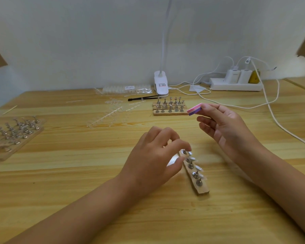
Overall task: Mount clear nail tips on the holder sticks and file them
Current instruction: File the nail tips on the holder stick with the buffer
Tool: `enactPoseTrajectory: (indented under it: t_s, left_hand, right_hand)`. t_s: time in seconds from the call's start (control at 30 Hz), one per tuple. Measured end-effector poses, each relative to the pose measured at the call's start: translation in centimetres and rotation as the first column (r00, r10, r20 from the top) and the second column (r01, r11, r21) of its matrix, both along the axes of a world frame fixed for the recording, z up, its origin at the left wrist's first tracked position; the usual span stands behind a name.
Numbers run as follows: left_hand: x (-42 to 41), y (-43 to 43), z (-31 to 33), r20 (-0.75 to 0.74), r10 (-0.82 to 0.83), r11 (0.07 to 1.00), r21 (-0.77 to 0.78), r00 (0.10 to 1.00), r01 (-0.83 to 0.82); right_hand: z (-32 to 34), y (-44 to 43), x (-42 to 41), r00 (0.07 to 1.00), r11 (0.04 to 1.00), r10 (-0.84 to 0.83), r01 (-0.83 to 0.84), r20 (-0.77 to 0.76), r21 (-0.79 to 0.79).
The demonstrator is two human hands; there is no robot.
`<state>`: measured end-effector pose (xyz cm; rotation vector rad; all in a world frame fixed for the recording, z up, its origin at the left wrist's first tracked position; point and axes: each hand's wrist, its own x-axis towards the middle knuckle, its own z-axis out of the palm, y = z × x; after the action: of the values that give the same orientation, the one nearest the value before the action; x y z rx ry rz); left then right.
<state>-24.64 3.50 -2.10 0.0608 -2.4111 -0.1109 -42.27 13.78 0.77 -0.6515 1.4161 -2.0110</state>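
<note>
**Mounted tips on a strip, front middle of the counter, file at the ready.**

The narrow wooden strip lies slanted on the light wooden counter, a little right of the middle toward the front edge. Its small metal holder sticks stand in a row with clear nail tips on their heads. The left hand curls over the strip's far end, fingertips at the last stick, likely to steady it; whether that grip actually closes on the stick I can't tell. The right hand hovers above, its grip pinched on a pink-and-purple layered filing block, held ready to file, I'd guess. Farther back sit further wooden strips of sticks and clear racks of unmounted tips. A white clip lamp at the back edge bears a label too small to read.
</note>
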Motion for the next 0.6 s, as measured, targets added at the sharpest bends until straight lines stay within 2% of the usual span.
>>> enactPoseTrajectory:
  t_s: [0.13,0.6]
  left_hand:
    - [-0.37,0.18,0.03,-0.005,0.002,0.996,-0.091,1.0,-0.002]
    - [-0.46,0.04,-0.04,0.031,-0.004,1.0,-0.001,1.0,0.004]
  right_hand:
    - [-0.19,0.01,0.24,0.999,0.999,0.033,-0.032,-0.033,0.025]
    - [-0.57,-0.34,0.73,0.997,0.996,0.062,-0.059,-0.043,0.067]
